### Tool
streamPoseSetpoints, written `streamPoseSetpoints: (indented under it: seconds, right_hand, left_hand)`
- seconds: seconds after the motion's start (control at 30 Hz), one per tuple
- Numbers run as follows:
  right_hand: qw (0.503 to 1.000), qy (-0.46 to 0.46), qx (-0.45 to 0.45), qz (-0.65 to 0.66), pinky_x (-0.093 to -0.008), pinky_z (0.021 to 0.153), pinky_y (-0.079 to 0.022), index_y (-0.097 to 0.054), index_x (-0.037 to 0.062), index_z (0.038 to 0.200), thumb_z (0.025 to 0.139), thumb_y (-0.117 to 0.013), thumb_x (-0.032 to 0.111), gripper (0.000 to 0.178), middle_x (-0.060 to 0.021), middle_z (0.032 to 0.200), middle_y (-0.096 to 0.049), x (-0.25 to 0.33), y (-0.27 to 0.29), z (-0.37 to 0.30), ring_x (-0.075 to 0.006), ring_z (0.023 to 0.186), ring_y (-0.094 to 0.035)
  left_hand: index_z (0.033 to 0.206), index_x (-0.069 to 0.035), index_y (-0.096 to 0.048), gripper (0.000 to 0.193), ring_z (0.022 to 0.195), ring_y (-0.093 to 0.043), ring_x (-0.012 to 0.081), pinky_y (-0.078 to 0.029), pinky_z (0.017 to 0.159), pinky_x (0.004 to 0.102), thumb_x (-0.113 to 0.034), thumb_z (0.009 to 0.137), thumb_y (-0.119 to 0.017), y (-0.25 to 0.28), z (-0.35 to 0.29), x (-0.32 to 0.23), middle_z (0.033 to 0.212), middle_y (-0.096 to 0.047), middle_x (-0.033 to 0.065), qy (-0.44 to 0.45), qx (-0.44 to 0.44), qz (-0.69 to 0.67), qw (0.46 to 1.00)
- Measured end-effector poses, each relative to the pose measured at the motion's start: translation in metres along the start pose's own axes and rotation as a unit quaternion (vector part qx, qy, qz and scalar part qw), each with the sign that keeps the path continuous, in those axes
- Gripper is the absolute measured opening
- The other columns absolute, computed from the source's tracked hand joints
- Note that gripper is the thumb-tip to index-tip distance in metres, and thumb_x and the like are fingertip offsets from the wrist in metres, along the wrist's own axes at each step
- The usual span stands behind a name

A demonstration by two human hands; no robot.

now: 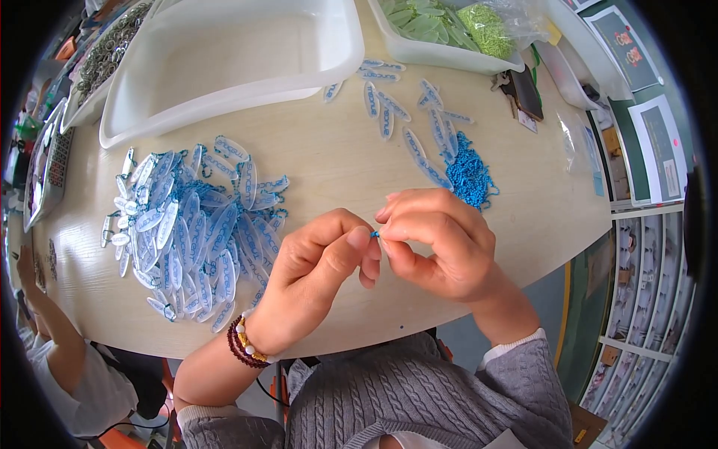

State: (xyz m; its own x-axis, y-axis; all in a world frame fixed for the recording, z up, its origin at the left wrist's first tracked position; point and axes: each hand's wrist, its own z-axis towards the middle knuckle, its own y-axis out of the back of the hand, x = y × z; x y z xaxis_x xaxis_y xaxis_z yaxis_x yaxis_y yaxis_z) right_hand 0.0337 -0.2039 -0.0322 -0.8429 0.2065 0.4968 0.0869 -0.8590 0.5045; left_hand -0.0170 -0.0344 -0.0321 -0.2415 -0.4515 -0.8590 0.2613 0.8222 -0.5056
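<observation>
The left hand [318,266] and right hand [441,243] pinch a tiny blue piece [375,234] between them; flat, translucent oval tags [191,236] heap left, beaded blue chains [471,178] far right.

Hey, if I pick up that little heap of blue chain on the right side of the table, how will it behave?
The heap of blue chain will probably hang limp, since its thin strands curl loosely. It may come up tangled, as they overlap, and could drag the translucent oval tags lying against its edge.
</observation>
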Motion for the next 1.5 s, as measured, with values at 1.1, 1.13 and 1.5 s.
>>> streamPoseSetpoints:
  seconds: [1.1, 1.13, 1.5]
  right_hand:
    - [0.986, -0.138, 0.057, 0.068, -0.0265, 0.055, -0.047, -0.060, 0.0032, 0.087, 0.072, -0.067, -0.003, 0.017, -0.0064, 0.084, -0.059, 0.010, 0.011, 0.005, -0.0177, 0.070, -0.060]
    - [0.980, -0.161, 0.067, 0.092, -0.0265, 0.056, -0.047, -0.061, 0.0029, 0.087, 0.073, -0.067, -0.003, 0.017, -0.0068, 0.084, -0.060, 0.010, 0.012, 0.005, -0.0179, 0.071, -0.060]
    - [0.971, -0.199, 0.081, 0.102, -0.0271, 0.059, -0.047, -0.061, 0.0023, 0.086, 0.074, -0.065, -0.003, 0.014, -0.0072, 0.084, -0.060, 0.011, 0.012, 0.004, -0.0189, 0.071, -0.060]
  left_hand:
    - [0.082, -0.002, -0.056, 0.005, 0.059, -0.047, 0.0126, -0.037, 0.061, 0.0260, -0.005, 0.078, -0.058, 0.006, 0.004, -0.004, 0.067, -0.050, 0.0033, -0.108, -0.041, 0.352, 0.929]
    - [0.080, -0.003, -0.056, 0.007, 0.056, -0.046, 0.0145, -0.035, 0.060, 0.0272, -0.004, 0.074, -0.060, 0.007, 0.005, -0.004, 0.065, -0.048, 0.0025, -0.166, -0.036, 0.421, 0.891]
    - [0.076, -0.009, -0.054, 0.016, 0.056, -0.047, 0.0184, -0.033, 0.060, 0.0305, -0.004, 0.064, -0.063, 0.010, 0.014, -0.002, 0.063, -0.045, 0.0014, -0.335, -0.053, 0.648, 0.682]
